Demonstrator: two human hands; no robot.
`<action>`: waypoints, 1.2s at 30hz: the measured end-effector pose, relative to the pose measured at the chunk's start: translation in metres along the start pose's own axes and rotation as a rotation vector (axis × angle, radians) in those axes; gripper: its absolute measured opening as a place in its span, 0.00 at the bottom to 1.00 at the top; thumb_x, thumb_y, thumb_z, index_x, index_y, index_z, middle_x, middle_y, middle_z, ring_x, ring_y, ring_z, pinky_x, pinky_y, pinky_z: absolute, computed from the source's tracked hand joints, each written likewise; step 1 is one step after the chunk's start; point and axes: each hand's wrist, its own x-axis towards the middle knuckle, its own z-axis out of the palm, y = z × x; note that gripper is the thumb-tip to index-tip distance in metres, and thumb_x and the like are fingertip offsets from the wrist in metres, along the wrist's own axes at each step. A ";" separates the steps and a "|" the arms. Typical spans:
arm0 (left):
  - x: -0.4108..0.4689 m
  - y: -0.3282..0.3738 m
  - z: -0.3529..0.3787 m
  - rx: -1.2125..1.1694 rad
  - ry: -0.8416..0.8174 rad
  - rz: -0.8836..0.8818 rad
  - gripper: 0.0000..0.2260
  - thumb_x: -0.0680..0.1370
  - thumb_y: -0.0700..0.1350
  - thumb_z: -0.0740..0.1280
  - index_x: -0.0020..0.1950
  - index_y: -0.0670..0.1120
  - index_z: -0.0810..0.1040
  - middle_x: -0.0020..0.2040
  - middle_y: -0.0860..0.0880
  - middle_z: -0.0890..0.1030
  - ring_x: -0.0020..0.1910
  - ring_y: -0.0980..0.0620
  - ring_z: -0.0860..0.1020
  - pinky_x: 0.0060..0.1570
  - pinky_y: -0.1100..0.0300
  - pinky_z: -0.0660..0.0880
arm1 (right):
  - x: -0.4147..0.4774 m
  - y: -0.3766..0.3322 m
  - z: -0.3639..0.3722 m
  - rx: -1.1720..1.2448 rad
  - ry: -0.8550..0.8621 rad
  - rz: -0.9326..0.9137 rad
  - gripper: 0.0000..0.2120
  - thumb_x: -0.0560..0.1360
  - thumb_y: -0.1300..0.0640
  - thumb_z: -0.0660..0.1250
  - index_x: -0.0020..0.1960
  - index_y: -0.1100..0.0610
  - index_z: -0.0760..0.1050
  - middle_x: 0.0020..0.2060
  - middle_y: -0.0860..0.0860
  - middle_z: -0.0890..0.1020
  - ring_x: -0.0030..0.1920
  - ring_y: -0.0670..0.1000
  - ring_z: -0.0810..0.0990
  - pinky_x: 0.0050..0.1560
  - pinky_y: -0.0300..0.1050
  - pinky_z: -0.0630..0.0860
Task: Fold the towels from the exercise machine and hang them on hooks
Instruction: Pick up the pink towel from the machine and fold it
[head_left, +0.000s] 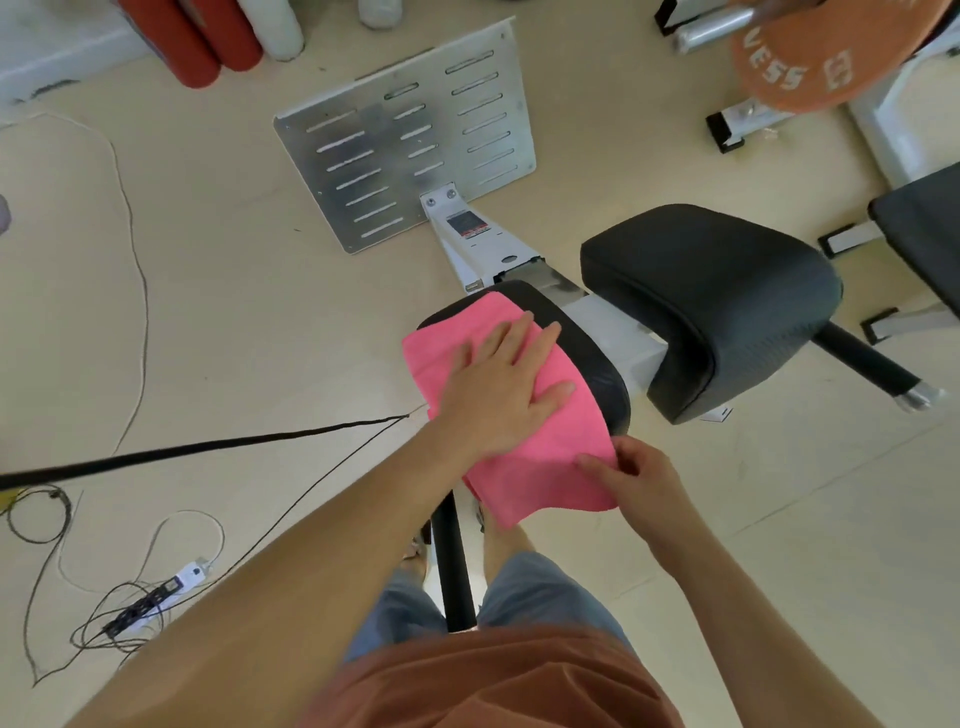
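- pink towel (550, 457) lies on the small black seat pad (592, 358) of the exercise machine, straight in front of the person.
- its long axis runs away from the person toward the slotted metal footplate (405, 140), with the far end leaning a little to the left.
- the far end lies flat on the pad and covers its left part; the pad's right edge shows bare.
- the near end reaches past the pad's near edge and hangs toward the person's legs.
- the towel looks doubled, with layered edges showing along its left side.
- the left hand (493, 395) rests palm down on the middle of the towel, fingers straight and spread and pointing toward the far end, pressing the cloth onto the pad.
- the right hand (639, 478) pinches the towel's near right edge between thumb and curled fingers.
- a larger black pad (727, 301) sits just to the right of the seat pad, joined to it by the white frame.
- a black cable (208, 447) crosses the beige floor (234, 312) on the left, and a white power strip (156, 597) lies among loose wires nearer the person.
- an orange weight plate (821, 62) shows at the top right.
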 end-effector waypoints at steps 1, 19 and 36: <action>-0.005 0.003 0.004 0.021 -0.002 0.014 0.31 0.78 0.66 0.46 0.77 0.57 0.42 0.79 0.49 0.47 0.78 0.46 0.47 0.73 0.38 0.49 | -0.001 0.004 -0.001 0.012 -0.032 0.020 0.07 0.75 0.55 0.70 0.49 0.58 0.78 0.42 0.53 0.82 0.44 0.52 0.80 0.43 0.45 0.79; 0.029 -0.053 -0.047 -0.441 -0.145 -0.520 0.20 0.73 0.54 0.71 0.57 0.41 0.77 0.54 0.43 0.80 0.47 0.45 0.77 0.44 0.56 0.71 | -0.012 0.027 0.023 1.088 0.027 0.385 0.12 0.78 0.50 0.65 0.57 0.55 0.76 0.55 0.53 0.81 0.57 0.53 0.79 0.58 0.52 0.75; -0.069 -0.033 -0.121 -1.413 0.305 -0.604 0.03 0.78 0.43 0.66 0.46 0.46 0.78 0.44 0.47 0.81 0.40 0.50 0.78 0.40 0.58 0.75 | -0.038 -0.066 -0.052 0.483 0.195 0.018 0.15 0.76 0.54 0.68 0.59 0.61 0.75 0.50 0.57 0.82 0.49 0.58 0.82 0.43 0.52 0.81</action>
